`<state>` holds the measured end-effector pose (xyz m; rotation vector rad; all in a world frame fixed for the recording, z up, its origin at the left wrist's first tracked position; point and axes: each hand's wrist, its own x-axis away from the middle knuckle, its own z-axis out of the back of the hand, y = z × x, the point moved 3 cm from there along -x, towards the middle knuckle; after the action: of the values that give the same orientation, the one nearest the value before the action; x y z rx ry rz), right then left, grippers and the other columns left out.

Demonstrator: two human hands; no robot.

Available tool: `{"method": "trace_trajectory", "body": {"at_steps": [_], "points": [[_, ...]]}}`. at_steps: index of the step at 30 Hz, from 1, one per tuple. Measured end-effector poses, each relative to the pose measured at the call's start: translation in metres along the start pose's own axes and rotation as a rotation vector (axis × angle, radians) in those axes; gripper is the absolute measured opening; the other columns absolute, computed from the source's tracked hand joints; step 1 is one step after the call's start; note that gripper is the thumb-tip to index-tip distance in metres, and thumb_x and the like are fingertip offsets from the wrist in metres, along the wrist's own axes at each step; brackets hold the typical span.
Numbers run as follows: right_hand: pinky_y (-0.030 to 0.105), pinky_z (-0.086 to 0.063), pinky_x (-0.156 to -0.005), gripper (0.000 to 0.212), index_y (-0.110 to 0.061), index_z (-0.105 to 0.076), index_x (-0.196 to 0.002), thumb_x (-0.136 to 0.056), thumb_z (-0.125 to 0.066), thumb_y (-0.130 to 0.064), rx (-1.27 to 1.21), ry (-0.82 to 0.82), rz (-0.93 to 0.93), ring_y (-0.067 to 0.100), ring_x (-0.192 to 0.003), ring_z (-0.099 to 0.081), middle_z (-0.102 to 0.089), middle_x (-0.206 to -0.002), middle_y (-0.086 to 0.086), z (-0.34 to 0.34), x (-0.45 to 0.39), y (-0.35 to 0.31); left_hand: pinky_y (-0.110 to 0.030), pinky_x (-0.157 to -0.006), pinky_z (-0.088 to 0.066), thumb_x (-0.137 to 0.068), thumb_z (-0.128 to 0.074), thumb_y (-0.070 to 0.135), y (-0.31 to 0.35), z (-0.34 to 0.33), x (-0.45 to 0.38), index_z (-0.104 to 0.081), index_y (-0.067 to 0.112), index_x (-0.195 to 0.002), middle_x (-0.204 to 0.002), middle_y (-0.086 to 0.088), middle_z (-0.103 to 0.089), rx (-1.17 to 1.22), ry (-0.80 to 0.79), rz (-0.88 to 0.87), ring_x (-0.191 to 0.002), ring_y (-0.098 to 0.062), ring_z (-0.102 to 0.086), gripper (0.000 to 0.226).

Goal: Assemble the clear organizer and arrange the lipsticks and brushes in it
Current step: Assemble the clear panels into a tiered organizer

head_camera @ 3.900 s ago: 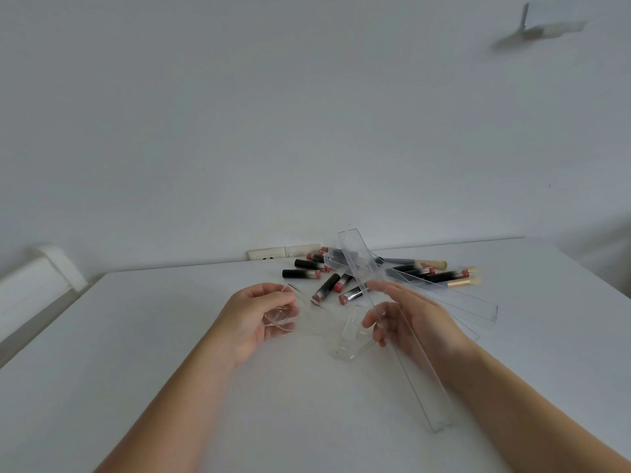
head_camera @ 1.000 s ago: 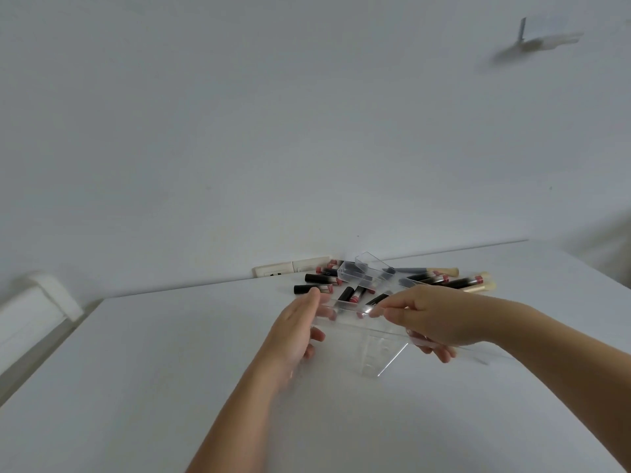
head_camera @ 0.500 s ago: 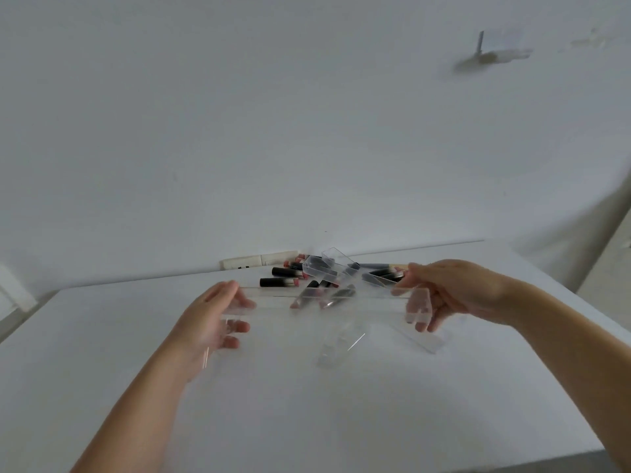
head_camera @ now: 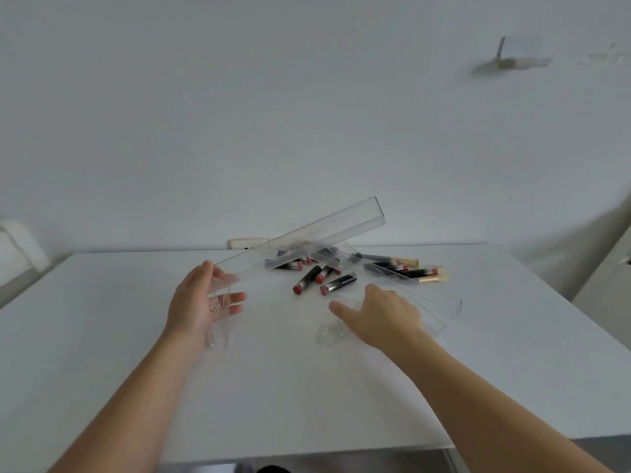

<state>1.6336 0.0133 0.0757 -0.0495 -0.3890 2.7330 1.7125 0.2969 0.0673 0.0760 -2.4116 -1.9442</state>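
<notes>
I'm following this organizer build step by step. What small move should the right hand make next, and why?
Probably close the right hand on the small clear piece under its fingers and lift it. The left hand holds the long clear tray tilted up, and the lipsticks lie loose on the table.

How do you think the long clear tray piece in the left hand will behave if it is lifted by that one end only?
The long clear tray looks rigid: it juts up from the left hand without sagging. Held at one end only, it would probably lever and twist in the grip. Its smooth glossy walls may be slippery, and it could knock the lipsticks beneath, which would likely roll.
</notes>
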Motion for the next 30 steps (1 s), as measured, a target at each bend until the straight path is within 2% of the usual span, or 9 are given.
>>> {"method": "trace_trajectory", "body": {"at_steps": [3, 12, 16, 18, 21, 23, 26, 28, 30], "points": [[0.030, -0.028, -0.051, 0.062, -0.022, -0.051, -0.080, -0.076, -0.048, -0.083, 0.042, -0.012, -0.001, 0.014, -0.064, -0.050, -0.056, -0.074, -0.005, -0.002, -0.001, -0.005, -0.034, -0.056, -0.059, -0.106, -0.046, 0.041, -0.002, 0.002, 0.001, -0.058, 0.019, -0.083, -0.094, -0.010, -0.079, 0.034, 0.014, -0.011, -0.067, -0.030, -0.075, 0.034], [0.030, -0.037, -0.055, 0.068, -0.020, -0.048, -0.092, -0.057, -0.070, -0.075, -0.138, -0.123, 0.000, 0.012, -0.075, -0.054, -0.058, -0.087, -0.005, -0.002, -0.001, -0.001, -0.033, -0.056, -0.057, -0.105, -0.046, 0.039, -0.005, -0.001, 0.000, -0.059, 0.020, -0.080, -0.098, -0.010, -0.078, 0.004, 0.002, -0.012, -0.067, -0.030, -0.075, 0.034], [0.035, -0.048, -0.066, 0.062, -0.015, -0.054, -0.101, -0.066, -0.077, -0.061, -0.201, -0.159, 0.046, 0.014, -0.078, -0.053, -0.059, -0.095, -0.001, 0.000, -0.002, 0.003, -0.034, -0.058, -0.056, -0.106, -0.046, 0.039, -0.006, -0.002, 0.001, -0.059, 0.020, -0.080, -0.100, -0.011, -0.077, -0.004, -0.003, -0.009, -0.066, -0.029, -0.075, 0.034], [0.038, -0.052, -0.080, 0.058, -0.011, -0.059, -0.114, -0.073, -0.079, -0.048, -0.239, -0.136, 0.068, 0.021, -0.091, -0.058, -0.063, -0.106, 0.003, 0.002, -0.002, 0.006, -0.033, -0.056, -0.056, -0.106, -0.046, 0.039, -0.005, -0.001, 0.001, -0.059, 0.020, -0.081, -0.101, -0.011, -0.076, -0.011, -0.001, -0.011, -0.068, -0.030, -0.075, 0.034], [0.036, -0.051, -0.083, 0.060, -0.008, -0.060, -0.125, -0.078, -0.077, -0.042, -0.247, -0.083, 0.075, 0.025, -0.106, -0.059, -0.064, -0.118, 0.006, 0.002, 0.001, 0.010, -0.032, -0.054, -0.057, -0.106, -0.046, 0.039, -0.005, -0.001, 0.001, -0.059, 0.019, -0.082, -0.102, -0.012, -0.076, -0.019, -0.004, -0.010, -0.068, -0.030, -0.075, 0.034], [0.036, -0.051, -0.076, 0.052, -0.008, -0.064, -0.109, -0.079, -0.073, -0.049, -0.167, -0.040, 0.081, 0.024, -0.099, -0.059, -0.062, -0.111, 0.006, 0.000, 0.004, 0.010, -0.032, -0.053, -0.057, -0.106, -0.046, 0.038, -0.005, -0.001, 0.001, -0.059, 0.019, -0.082, -0.101, -0.012, -0.076, -0.026, -0.006, -0.013, -0.068, -0.030, -0.075, 0.033], [0.029, -0.035, -0.053, 0.040, -0.017, -0.052, -0.073, -0.081, -0.066, -0.053, -0.059, 0.011, 0.049, 0.020, -0.080, -0.054, -0.053, -0.099, 0.002, -0.003, 0.009, 0.011, -0.031, -0.053, -0.056, -0.105, -0.046, 0.037, -0.005, -0.002, 0.001, -0.059, 0.019, -0.081, -0.101, -0.011, -0.076, -0.039, -0.005, -0.015, -0.067, -0.029, -0.074, 0.032], [0.028, -0.035, -0.053, 0.033, -0.017, -0.055, -0.074, -0.084, -0.063, -0.048, -0.074, 0.041, 0.036, 0.021, -0.080, -0.055, -0.052, -0.100, 0.000, -0.005, 0.011, 0.011, -0.032, -0.055, -0.056, -0.106, -0.046, 0.036, -0.005, -0.003, 0.001, -0.059, 0.019, -0.081, -0.101, -0.011, -0.076, -0.045, -0.009, -0.019, -0.067, -0.029, -0.074, 0.032], [0.029, -0.044, -0.060, 0.023, -0.018, -0.066, -0.089, -0.084, -0.062, -0.040, -0.120, 0.046, 0.024, 0.021, -0.089, -0.057, -0.053, -0.106, -0.001, -0.007, 0.011, 0.010, -0.032, -0.055, -0.056, -0.106, -0.045, 0.037, -0.005, -0.003, 0.001, -0.059, 0.019, -0.082, -0.100, -0.010, -0.076, -0.049, -0.009, -0.022, -0.067, -0.029, -0.074, 0.033]]}}
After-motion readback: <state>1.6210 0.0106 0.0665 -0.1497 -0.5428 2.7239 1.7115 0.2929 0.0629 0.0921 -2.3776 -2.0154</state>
